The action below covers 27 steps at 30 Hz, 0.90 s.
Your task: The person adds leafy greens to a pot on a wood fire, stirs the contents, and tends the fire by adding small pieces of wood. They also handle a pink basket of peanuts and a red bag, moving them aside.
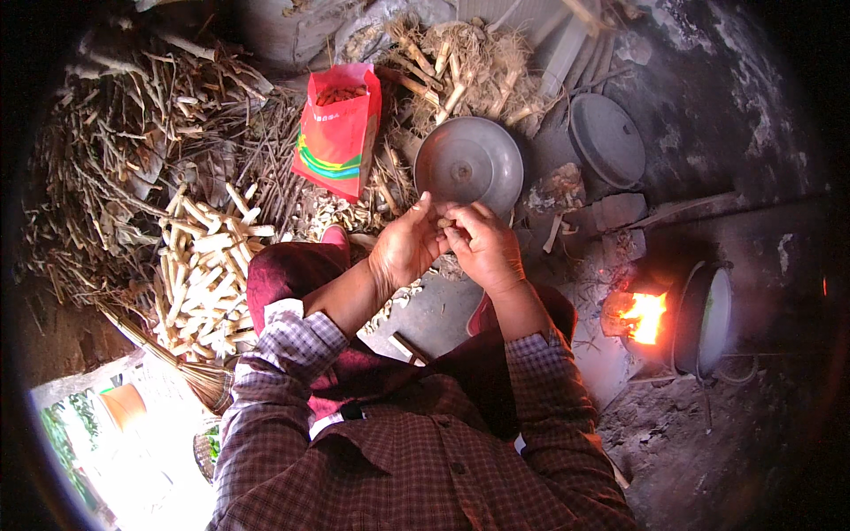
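My right hand [488,249] pinches a small tan piece, apparently a peanut [445,224], between thumb and fingertips. Palm up, my left hand [412,242] lies against it, its fingers partly curled; whether it holds anything is hidden. Just beyond both hands sits a round grey metal pan [465,156], its inside nearly bare. A red bag [335,146] with reddish nuts showing at its mouth stands upright to the left of the pan. Pale broken shells [339,216] lie on the ground below the bag.
A fire [644,317] burns at the right, beside a large pot [714,322]. Corn cobs [206,272] are heaped at the left, with dry twigs [133,152] behind them and a straw broom [206,381] nearer. Root stalks [458,73] and a grey metal lid [607,139] lie farther back.
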Each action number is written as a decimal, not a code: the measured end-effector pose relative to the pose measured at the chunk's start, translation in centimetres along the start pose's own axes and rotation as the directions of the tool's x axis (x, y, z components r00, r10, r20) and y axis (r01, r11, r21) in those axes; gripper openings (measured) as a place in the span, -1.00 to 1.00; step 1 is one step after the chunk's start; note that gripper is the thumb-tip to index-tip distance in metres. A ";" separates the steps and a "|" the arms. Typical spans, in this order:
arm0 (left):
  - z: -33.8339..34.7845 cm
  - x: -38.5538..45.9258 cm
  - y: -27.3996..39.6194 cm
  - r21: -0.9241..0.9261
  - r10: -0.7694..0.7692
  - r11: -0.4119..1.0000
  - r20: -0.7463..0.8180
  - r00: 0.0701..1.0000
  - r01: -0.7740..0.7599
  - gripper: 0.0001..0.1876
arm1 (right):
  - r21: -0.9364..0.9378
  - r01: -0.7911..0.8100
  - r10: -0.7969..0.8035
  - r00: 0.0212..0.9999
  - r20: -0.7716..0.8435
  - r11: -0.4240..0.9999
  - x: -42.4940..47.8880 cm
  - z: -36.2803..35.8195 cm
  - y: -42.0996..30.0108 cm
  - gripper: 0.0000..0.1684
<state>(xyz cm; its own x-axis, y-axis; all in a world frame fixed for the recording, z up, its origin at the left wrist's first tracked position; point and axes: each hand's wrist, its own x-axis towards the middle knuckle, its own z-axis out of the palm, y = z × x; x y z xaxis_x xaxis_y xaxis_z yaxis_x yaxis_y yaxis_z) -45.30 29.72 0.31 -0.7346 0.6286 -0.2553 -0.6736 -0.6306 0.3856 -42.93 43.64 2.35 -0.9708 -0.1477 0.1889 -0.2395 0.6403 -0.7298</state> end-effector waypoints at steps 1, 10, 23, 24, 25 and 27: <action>0.4 0.0 0.0 0.005 0.000 1.000 0.007 1.000 0.000 -0.53 | 0.211 -0.107 0.105 0.994 0.020 0.972 -0.2 0.8 0.9 -0.76; -0.2 -0.3 -0.5 0.198 0.063 0.979 -0.123 0.990 -0.037 -0.84 | 0.686 -0.233 0.274 0.960 0.051 0.690 0.0 0.6 1.3 -0.84; 0.1 -0.5 -0.8 0.475 0.146 0.877 -0.126 0.981 -0.069 -0.86 | 0.738 -0.283 0.309 0.945 0.106 0.613 -0.2 0.4 2.4 -0.89; 0.3 -0.5 -0.9 0.504 0.165 0.859 -0.105 0.981 -0.090 -0.86 | 0.745 -0.301 0.318 0.940 0.125 0.596 -0.2 0.4 2.4 -0.89; 0.3 -0.6 -1.0 0.532 0.183 0.840 -0.084 0.980 -0.111 -0.86 | 0.738 -0.303 0.323 0.939 0.120 0.604 -0.2 0.4 2.3 -0.89; 0.4 -0.6 -1.2 0.584 0.223 0.795 -0.029 0.974 -0.165 -0.85 | 0.723 -0.305 0.334 0.936 0.109 0.620 -0.3 0.3 1.9 -0.91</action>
<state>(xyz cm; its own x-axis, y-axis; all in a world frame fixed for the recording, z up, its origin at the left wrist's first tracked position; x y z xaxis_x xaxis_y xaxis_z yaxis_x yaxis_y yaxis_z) -44.05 30.29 0.38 -0.8684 0.4585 -0.1885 -0.3672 -0.3393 0.8660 -43.12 44.70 0.72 -0.9903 -0.0065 -0.1387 0.1386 -0.1032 -0.9850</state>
